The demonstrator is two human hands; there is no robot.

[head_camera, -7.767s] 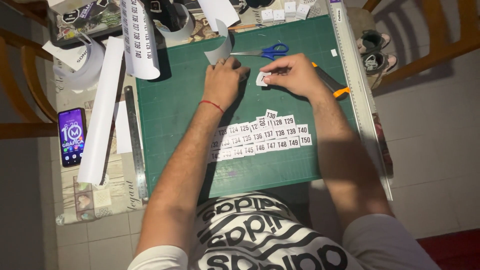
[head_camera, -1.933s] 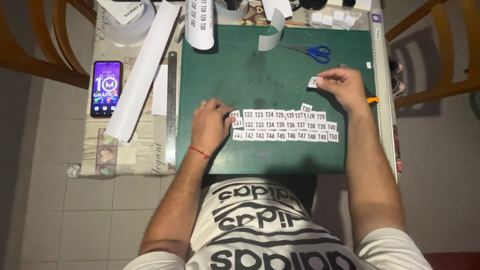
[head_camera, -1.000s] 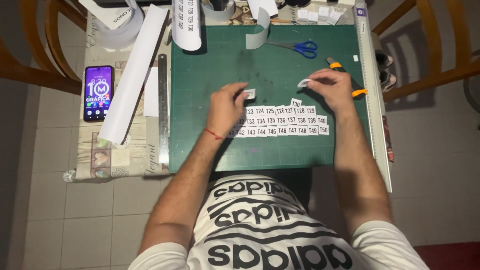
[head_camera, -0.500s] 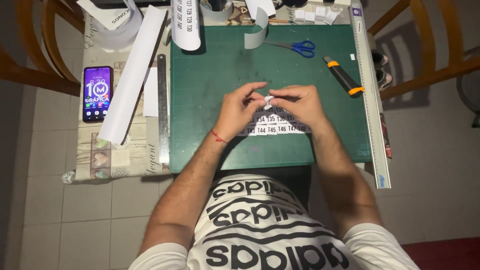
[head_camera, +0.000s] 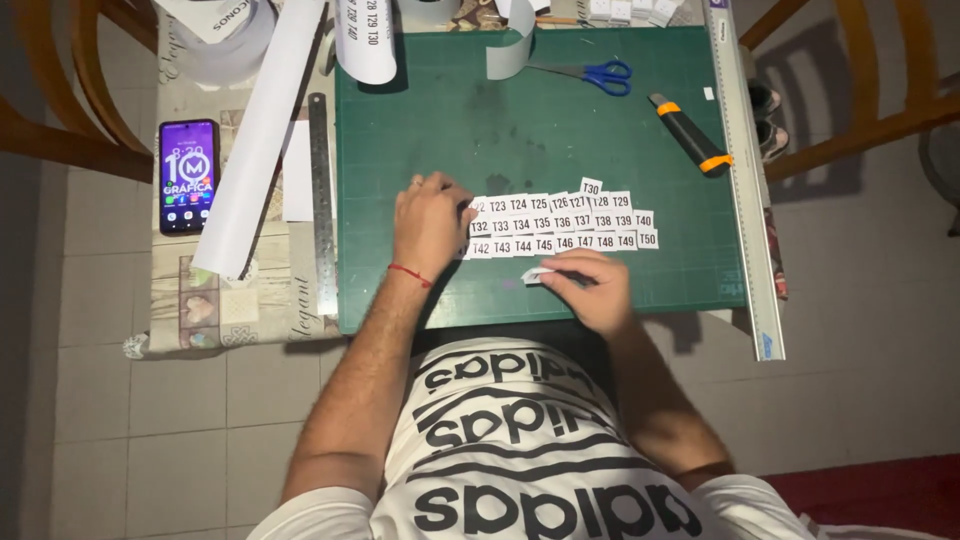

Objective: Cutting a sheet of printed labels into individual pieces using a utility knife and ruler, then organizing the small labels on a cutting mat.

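Head view showed your left hand (head_camera: 432, 222) lying flat and open on the left end of the small white paper labels (head_camera: 560, 222), which sat in three rows mid-way down the green cutting mat (head_camera: 450, 110). Your right hand (head_camera: 592, 288) pinched one loose label (head_camera: 538, 274) just below them. You seemed mid-arrangement; placing it called for a straight, edge-to-edge fit. Scissors (head_camera: 598, 75), a utility knife (head_camera: 690, 133) and a phone (head_camera: 187, 176) lay about; tiled floor (head_camera: 100, 400) below.
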